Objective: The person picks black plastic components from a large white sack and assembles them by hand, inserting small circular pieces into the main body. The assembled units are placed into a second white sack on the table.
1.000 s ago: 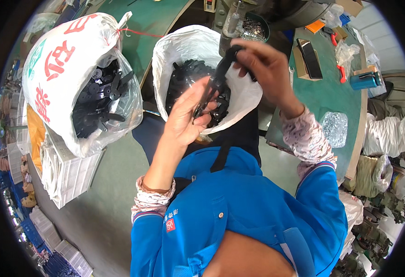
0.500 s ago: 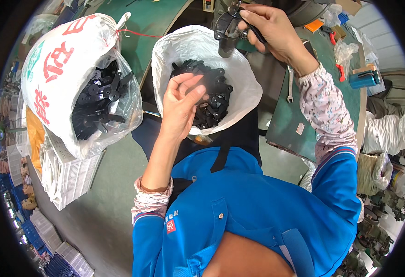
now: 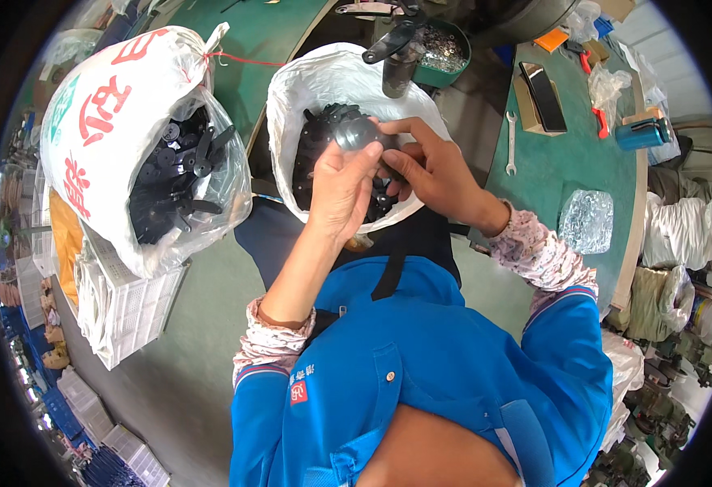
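Observation:
My left hand pinches a round, shiny dark plastic part between thumb and fingers, above the open white sack. From the right, my right hand closes its thumb and fingers at the same part's edge, so some of that part is hidden. Loose black plastic parts with discs and arms fill the sack below. Just beyond the hands stands a dark cylindrical post, with a black lever-shaped piece on top. No hand touches that post.
A second white sack with black parts leans at left above white crates. A green bin holds small metal pieces. On the right bench lie a wrench, a phone, a clear plastic bag and a blue cylinder.
My right hand has left the lever-shaped piece at the post and come down to meet my left hand. The round part now shows between them. The phone and clear bag are uncovered.

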{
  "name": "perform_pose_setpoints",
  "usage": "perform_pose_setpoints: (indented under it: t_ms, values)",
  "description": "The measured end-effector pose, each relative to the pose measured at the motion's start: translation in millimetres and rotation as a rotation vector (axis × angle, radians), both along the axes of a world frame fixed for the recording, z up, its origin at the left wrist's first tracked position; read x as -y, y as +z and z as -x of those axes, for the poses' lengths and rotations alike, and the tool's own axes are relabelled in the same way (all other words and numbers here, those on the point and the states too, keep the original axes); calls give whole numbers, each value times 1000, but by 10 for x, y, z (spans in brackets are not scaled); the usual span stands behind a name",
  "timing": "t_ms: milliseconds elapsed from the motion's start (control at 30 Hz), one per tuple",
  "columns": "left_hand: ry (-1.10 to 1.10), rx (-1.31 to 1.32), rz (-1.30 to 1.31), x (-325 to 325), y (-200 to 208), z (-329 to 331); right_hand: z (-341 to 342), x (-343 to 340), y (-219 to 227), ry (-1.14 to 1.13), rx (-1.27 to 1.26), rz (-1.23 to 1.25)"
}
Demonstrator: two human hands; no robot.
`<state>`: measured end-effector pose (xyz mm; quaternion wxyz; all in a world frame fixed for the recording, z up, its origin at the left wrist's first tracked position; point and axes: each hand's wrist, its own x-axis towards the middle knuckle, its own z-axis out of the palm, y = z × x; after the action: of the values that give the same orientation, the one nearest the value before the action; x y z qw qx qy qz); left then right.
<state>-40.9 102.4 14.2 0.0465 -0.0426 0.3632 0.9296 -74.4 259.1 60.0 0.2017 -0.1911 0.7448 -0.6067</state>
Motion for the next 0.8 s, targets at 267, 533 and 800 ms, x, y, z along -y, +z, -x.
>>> perform_pose_setpoints:
  t_ms: [267, 533, 800]
  values:
    - [74, -86, 62, 35, 54, -37, 24, -48, -100, -113, -110, -96]
    - [125, -159, 737, 58, 84, 43, -5, -188, 14, -107, -81, 40]
    - [61, 2, 291, -16, 254, 245, 173, -231, 133, -80, -257, -177]
